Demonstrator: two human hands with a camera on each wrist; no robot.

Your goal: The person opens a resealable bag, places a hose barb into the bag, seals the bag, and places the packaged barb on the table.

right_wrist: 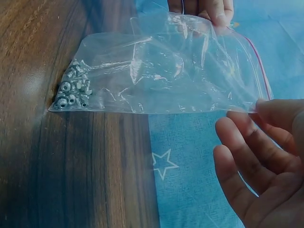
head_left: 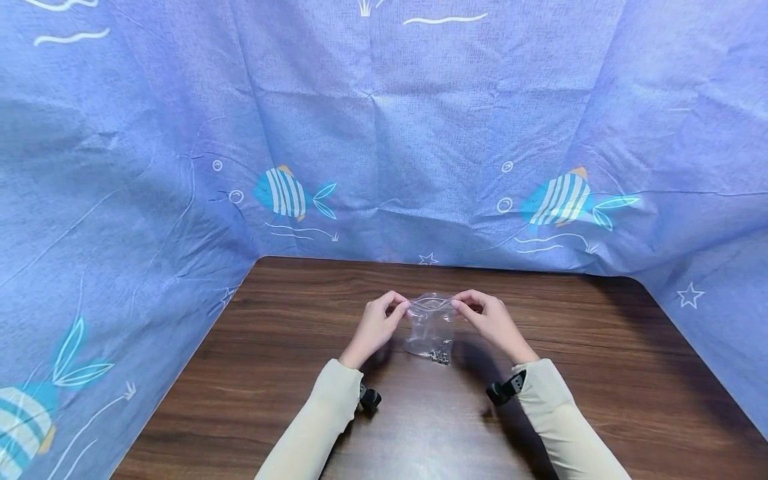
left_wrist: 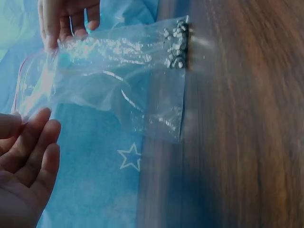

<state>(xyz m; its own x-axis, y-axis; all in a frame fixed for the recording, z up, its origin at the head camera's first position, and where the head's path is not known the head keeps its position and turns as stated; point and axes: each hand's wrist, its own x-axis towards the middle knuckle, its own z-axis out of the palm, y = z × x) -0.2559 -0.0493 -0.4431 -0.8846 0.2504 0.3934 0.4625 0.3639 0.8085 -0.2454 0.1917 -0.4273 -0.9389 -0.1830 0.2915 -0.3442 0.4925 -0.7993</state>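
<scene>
A clear zip-lock bag [head_left: 431, 327] hangs between both hands over the table, its zip edge at the top. The left hand [head_left: 380, 321] pinches one top corner between thumb and forefinger, and the right hand [head_left: 485, 320] pinches the opposite top corner. Several small silvery metal nuts or similar fittings [right_wrist: 73, 88] lie bunched in the bottom corner on the right hand's side. In the right wrist view a red line [right_wrist: 256, 54] runs along the zip edge. Whether the zip is sealed cannot be told. The bag's bottom is at or just above the wood.
The dark wooden table [head_left: 270, 373] spreads around the hands, with rounded far corners. A blue curtain [head_left: 372, 147] printed with fish and stars hangs behind and at both sides. A small black camera [head_left: 370, 400] sits at the left wrist, another black camera [head_left: 504, 389] at the right.
</scene>
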